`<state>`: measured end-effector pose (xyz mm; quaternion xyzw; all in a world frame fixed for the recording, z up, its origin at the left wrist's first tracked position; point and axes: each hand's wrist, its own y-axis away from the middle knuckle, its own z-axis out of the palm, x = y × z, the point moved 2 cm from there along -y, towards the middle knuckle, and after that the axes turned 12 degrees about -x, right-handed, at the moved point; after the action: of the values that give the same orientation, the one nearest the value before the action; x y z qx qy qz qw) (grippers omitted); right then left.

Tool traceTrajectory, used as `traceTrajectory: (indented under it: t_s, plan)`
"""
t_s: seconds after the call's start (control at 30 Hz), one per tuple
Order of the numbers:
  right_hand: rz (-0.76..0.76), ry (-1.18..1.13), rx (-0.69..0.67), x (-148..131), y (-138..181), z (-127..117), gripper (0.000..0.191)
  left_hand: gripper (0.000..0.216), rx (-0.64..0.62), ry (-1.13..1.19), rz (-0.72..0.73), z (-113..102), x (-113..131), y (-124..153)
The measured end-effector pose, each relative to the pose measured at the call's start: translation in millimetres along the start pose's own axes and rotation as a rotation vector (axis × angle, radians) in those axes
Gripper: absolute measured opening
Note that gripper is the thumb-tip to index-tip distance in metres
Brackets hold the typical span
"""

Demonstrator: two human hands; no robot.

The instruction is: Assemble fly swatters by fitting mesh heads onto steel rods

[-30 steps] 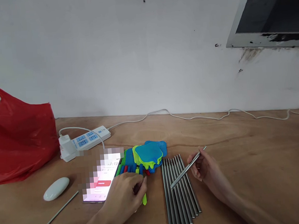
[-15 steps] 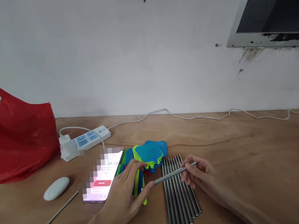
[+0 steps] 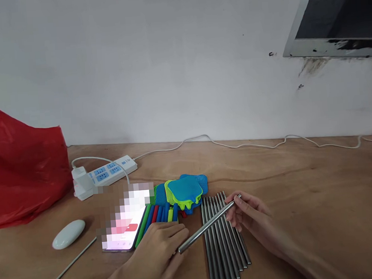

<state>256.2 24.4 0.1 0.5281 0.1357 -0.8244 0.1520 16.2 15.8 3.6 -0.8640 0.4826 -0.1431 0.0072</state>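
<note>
My right hand [image 3: 251, 214] pinches the thin upper end of a silvery metal rod [image 3: 207, 226], which slants down to the left. Its thicker lower end is beside the fingers of my left hand [image 3: 159, 253]. That hand curls over the lower ends of several coloured plastic handles [image 3: 155, 215]; its fingertips are hidden, so what they grip cannot be made out. Beneath the raised rod, a row of similar metal rods [image 3: 223, 248] lies side by side. Just behind the handles is a pile of blue, green and yellow mesh swatter heads [image 3: 185, 188].
A lit phone [image 3: 128, 221], partly blurred, lies left of the handles. Farther left are a white mouse-shaped object [image 3: 69, 234], a power strip [image 3: 114, 169] with a plugged-in charger, and a red plastic bag [image 3: 24, 178]. A white cable [image 3: 238, 146] runs along the wall.
My left hand has left the rod's lower end and moved down, its fingers curling over the handles. The rod, still in my right hand, now tilts more steeply, its lower end free.
</note>
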Motion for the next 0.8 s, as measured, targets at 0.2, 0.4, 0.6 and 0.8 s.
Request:
traceTrajectory:
  t_s: [0.2,0.4,0.6,0.8]
  plan:
    - [0.017,0.038,0.006,3.7,-0.8,-1.1,0.036,0.018,0.043,0.044,-0.036,-3.1,0.9,0.7]
    - [-0.022,0.069,0.067,6.1,-3.0,-4.8,0.038,0.016,0.037,-0.011,-0.007,-3.8,3.8,1.0]
    - [-0.044,0.164,0.036,11.3,0.0,-11.5,0.032,0.024,0.020,0.013,-0.019,-3.2,4.1,0.7]
    - [-0.127,0.172,0.144,15.3,3.7,-11.1,0.031,0.032,0.012,0.072,-0.049,-2.4,4.8,-0.1]
